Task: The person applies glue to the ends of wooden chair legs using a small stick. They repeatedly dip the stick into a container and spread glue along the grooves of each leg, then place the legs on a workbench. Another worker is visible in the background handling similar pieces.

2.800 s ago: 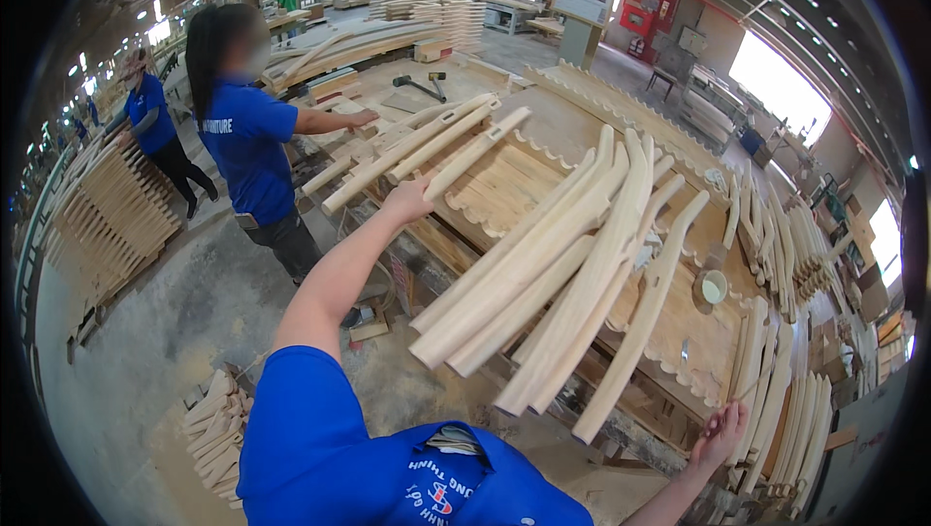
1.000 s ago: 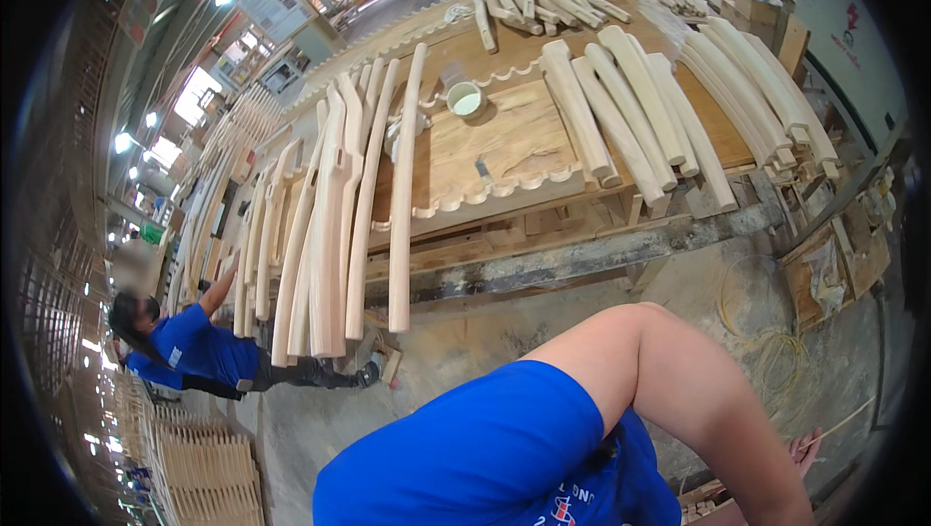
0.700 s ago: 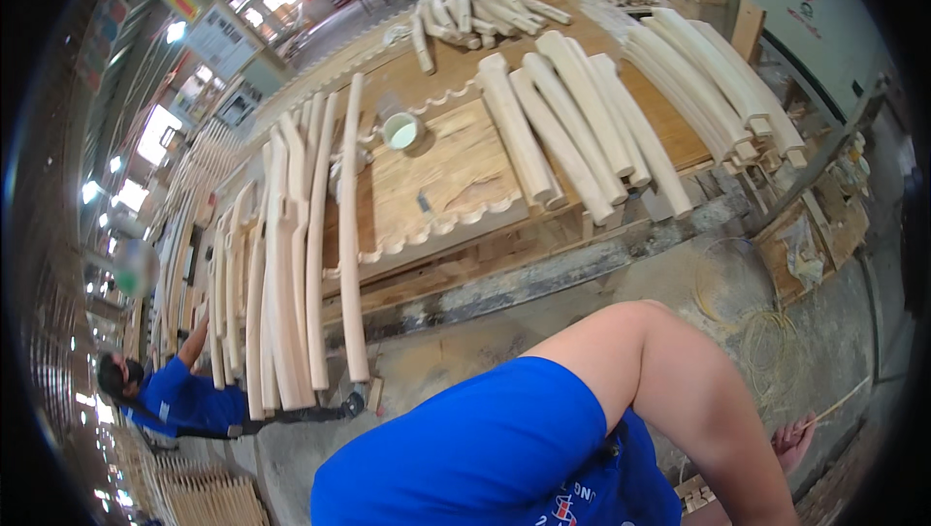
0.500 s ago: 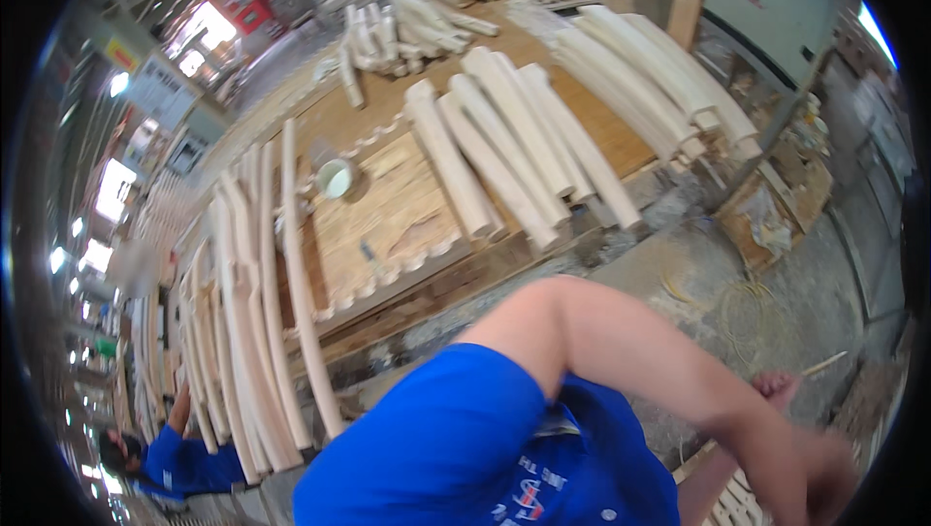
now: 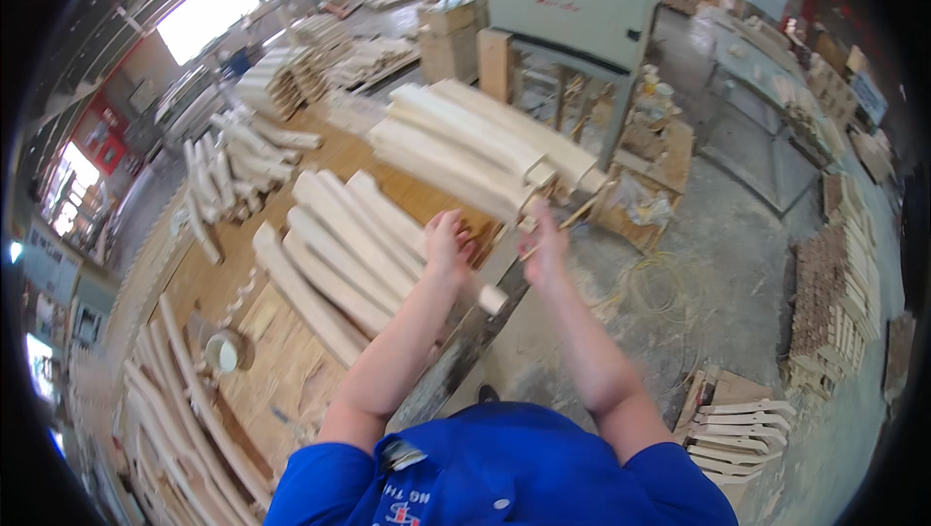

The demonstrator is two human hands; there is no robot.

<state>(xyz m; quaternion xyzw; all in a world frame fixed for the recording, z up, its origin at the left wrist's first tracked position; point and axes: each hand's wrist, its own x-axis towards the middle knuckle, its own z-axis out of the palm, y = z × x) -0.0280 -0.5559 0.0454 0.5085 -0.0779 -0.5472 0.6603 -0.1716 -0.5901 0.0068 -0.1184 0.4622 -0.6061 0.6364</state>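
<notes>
My right hand is closed round a thin wooden stick, which slants up and right out of the fingers. It is close to the cut ends of a stack of pale wooden legs. To its left, my left hand hovers over the near ends of several more pale curved legs lying on the table. Its fingers are curled in, and whatever they may hold is hidden. The two hands are apart from each other.
A pot of pale liquid stands on the plywood board. Long curved pieces lie at the left. A grey cabinet stands behind. On the floor are a coiled yellow cord, pale slats and a wood stack.
My view has swung right. My left hand has come from low at the right, near the slats, to over the table. My right hand, still with the stick, has moved up beside the stacked legs.
</notes>
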